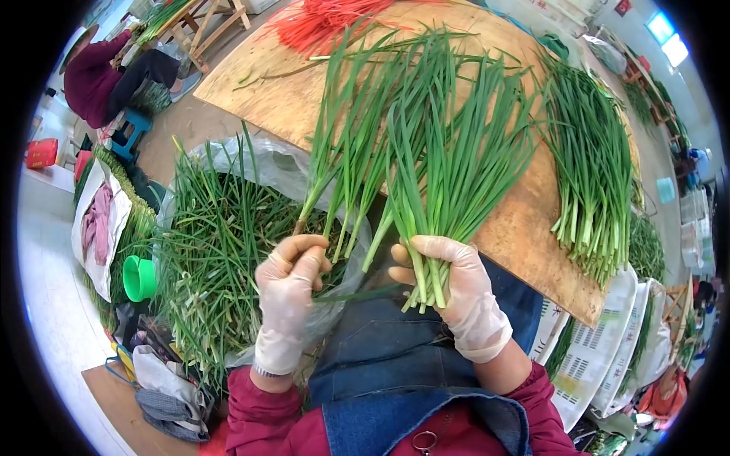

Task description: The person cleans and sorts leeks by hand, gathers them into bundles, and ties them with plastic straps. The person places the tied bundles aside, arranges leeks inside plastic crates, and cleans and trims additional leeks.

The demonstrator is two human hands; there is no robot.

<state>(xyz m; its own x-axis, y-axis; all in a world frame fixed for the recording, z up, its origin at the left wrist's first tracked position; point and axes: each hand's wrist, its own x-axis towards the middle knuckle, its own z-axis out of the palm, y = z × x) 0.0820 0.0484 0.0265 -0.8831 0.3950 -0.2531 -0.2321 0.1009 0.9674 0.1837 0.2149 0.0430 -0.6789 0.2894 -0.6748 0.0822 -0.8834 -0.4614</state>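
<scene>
In the head view, the gloved right hand [460,285] is clamped on a bundle of green stalks [449,182], thumb across the front near the pale bases. The bases jut past the near edge of the wooden board [525,235], over the denim apron [380,353], while the leaves fan out across the board. That low, one-handed hold could let the bundle splay or twist, since only the base end is gripped; thin stalks at the rim of the bunch seem likeliest to slide out, and a hard squeeze might bruise the bases.

The gloved left hand [291,281] has thumb and forefinger drawn in at the brownish base of a single stalk [313,190]; whether they truly pinch it, I cannot tell. A tug there could snap the stalk or drag its neighbours along, because its leaves lie against the loose stalks [363,171] beside it. Those rest over the board's near edge with their bases overhanging, so a bump might tip them into the plastic bag [346,247] of trimmings [220,251] just below, where they would be hard to pick out.

A larger heap of stalks [593,167] lies along the right edge, pale ends towards the near right corner; a knock could send some over.
</scene>
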